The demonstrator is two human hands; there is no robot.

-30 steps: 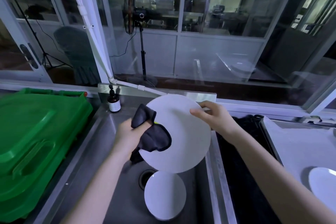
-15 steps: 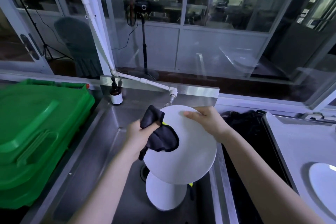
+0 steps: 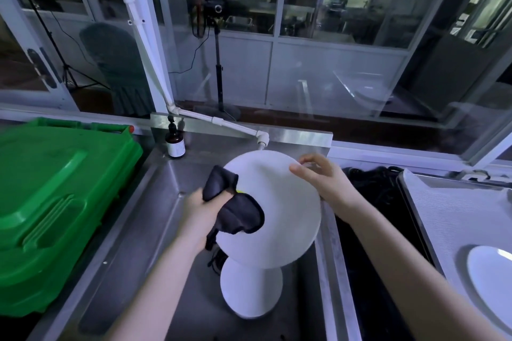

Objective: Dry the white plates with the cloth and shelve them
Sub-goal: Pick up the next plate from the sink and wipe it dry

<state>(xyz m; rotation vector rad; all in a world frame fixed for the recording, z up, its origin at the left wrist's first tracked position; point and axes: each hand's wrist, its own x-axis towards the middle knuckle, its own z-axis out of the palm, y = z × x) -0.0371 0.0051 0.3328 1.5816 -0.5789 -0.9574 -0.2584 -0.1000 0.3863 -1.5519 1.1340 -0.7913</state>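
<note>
Our left hand (image 3: 203,209) grips the cloth (image 3: 238,216) against the plate (image 3: 279,202); our right hand (image 3: 324,177) pinches its rim. Below the grip, a steel sink (image 3: 163,232); beyond, windows (image 3: 332,75).

A round white plate (image 3: 277,207) hangs tilted above the sink (image 3: 155,230), its plain face up. A bunched dark cloth (image 3: 238,213) presses on its left edge. A second plate (image 3: 250,288) rests in the sink basin, partly hidden beneath the first. A third plate (image 3: 493,274) lies flat on the tray (image 3: 457,216) at the right.

Bin (image 3: 55,202) left of sink (image 3: 155,230); plate (image 3: 250,289) in sink.
</note>
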